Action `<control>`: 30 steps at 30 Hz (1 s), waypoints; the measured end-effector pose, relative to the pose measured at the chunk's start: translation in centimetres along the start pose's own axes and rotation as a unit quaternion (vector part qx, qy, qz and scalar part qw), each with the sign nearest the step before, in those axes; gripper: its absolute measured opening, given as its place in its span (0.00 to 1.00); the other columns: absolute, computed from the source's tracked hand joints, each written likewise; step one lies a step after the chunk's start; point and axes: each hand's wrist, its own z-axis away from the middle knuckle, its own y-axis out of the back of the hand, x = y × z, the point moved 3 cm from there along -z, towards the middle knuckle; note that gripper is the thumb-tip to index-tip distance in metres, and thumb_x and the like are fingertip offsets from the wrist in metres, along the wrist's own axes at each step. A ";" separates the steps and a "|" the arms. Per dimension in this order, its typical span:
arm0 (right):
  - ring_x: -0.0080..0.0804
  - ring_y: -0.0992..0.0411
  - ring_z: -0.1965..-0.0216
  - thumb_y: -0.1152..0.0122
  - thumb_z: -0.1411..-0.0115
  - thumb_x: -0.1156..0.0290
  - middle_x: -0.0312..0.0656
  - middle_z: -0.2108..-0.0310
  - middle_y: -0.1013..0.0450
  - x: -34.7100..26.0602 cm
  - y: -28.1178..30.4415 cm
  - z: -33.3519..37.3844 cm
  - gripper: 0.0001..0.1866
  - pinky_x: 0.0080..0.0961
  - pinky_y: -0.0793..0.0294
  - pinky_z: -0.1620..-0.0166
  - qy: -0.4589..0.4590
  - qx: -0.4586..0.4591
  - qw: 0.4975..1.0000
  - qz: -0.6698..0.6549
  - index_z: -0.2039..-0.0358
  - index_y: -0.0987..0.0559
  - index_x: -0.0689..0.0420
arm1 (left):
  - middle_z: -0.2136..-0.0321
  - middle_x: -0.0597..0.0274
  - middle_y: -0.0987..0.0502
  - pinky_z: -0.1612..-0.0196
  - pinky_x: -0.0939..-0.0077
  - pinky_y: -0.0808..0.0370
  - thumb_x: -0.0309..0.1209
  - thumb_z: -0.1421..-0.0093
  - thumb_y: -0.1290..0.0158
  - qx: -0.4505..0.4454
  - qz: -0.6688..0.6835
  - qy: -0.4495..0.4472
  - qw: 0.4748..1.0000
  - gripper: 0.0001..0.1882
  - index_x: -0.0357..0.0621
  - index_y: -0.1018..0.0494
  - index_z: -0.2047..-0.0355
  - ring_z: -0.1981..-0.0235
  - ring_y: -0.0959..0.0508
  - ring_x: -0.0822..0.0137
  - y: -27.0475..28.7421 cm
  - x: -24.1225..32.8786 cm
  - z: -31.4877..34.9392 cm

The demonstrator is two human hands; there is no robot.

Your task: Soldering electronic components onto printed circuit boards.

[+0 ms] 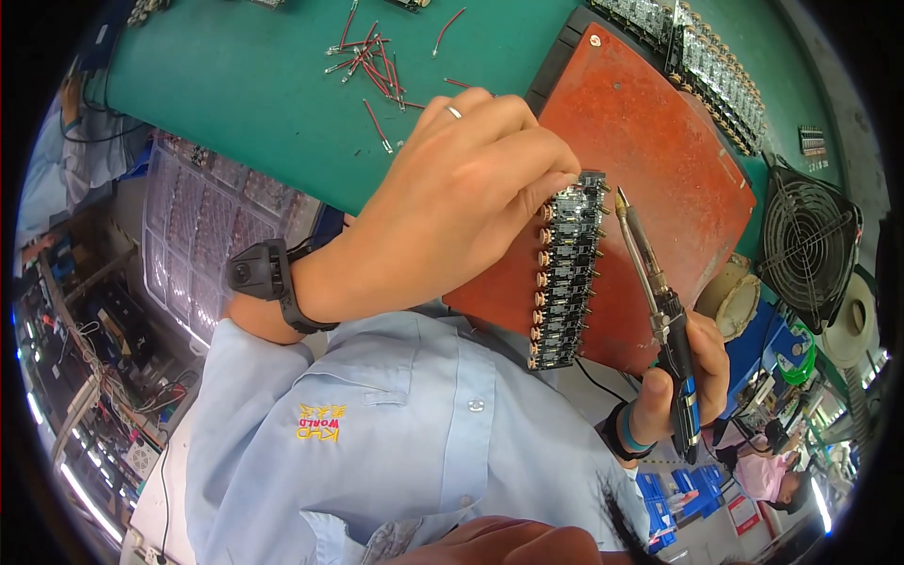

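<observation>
1. Where the red work board [650, 132] lies slanted on the green tabletop [235, 85], the strip of small circuit boards [568, 273] sits over it, running toward me. Its near end reaches past the red edge.
2. Strip detail: round copper-coloured parts line its left side, thin metal pins its right.
3. My left hand [476, 179]: thumb and forefinger closed on the strip's far end, at the left corner. Exact contact hidden behind the fingertips. Ring [454, 112] on one finger, black strapped device [268, 271] at the wrist.
4. My right hand [711, 363]: wrapped round the black-and-blue handle of a soldering iron [671, 344]. Tip points away from me, just beside the pins at the strip's far end, a gap showing.
5. Beyond my left knuckles: short red wires [375, 77] with metal ends, most in a loose heap, a few apart.
6. Far right: more circuit-board strips [720, 85] in a row along the red board. Nearer, a black fan [808, 240] with a ring guard, and a pale spool [852, 320] beside it.
7. Left, below table level: a clear compartmented plastic tray [188, 259].
8. Lower right, well apart: blue bins [683, 499] and a person in pink [765, 476].
</observation>
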 end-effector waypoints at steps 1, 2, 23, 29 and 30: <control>0.41 0.26 0.65 0.29 0.49 0.58 0.53 0.64 0.26 0.0 0.0 0.0 0.29 0.33 0.27 0.62 -0.001 0.001 1.000 0.001 0.55 0.27 0.67 | 0.74 0.67 0.27 0.59 0.70 0.36 0.22 0.44 0.44 0.004 0.012 0.012 1.000 0.06 0.43 0.25 0.66 0.71 0.29 0.67 -0.2 0.2 0.1; 0.41 0.26 0.65 0.29 0.49 0.58 0.53 0.64 0.26 0.0 0.0 0.1 0.29 0.33 0.27 0.62 -0.001 0.001 1.000 0.001 0.55 0.27 0.67 | 0.75 0.68 0.28 0.58 0.71 0.37 0.23 0.44 0.44 0.009 0.023 0.025 0.999 0.07 0.43 0.26 0.64 0.71 0.29 0.68 -0.3 0.3 0.2; 0.41 0.26 0.67 0.27 0.53 0.67 0.54 0.66 0.25 -0.2 -0.9 -0.6 0.26 0.30 0.25 0.64 0.016 -0.085 0.996 -0.012 0.56 0.26 0.68 | 0.78 0.73 0.31 0.53 0.73 0.41 0.22 0.44 0.45 0.044 0.006 0.040 0.998 0.14 0.47 0.30 0.57 0.74 0.29 0.74 -1.6 0.1 0.8; 0.41 0.25 0.67 0.27 0.53 0.68 0.54 0.67 0.25 -0.3 -1.1 -0.8 0.26 0.30 0.25 0.64 0.010 -0.088 0.996 0.002 0.57 0.26 0.68 | 0.78 0.74 0.31 0.54 0.73 0.41 0.22 0.45 0.45 0.041 0.009 0.041 0.998 0.15 0.47 0.30 0.57 0.74 0.29 0.74 -1.6 0.2 0.7; 0.41 0.25 0.67 0.27 0.53 0.68 0.54 0.67 0.25 -0.3 -1.0 -0.9 0.26 0.30 0.25 0.64 0.010 -0.088 0.996 0.002 0.57 0.26 0.68 | 0.78 0.74 0.31 0.55 0.73 0.41 0.22 0.45 0.45 0.040 0.011 0.041 0.998 0.15 0.47 0.30 0.57 0.75 0.30 0.74 -1.6 0.2 0.7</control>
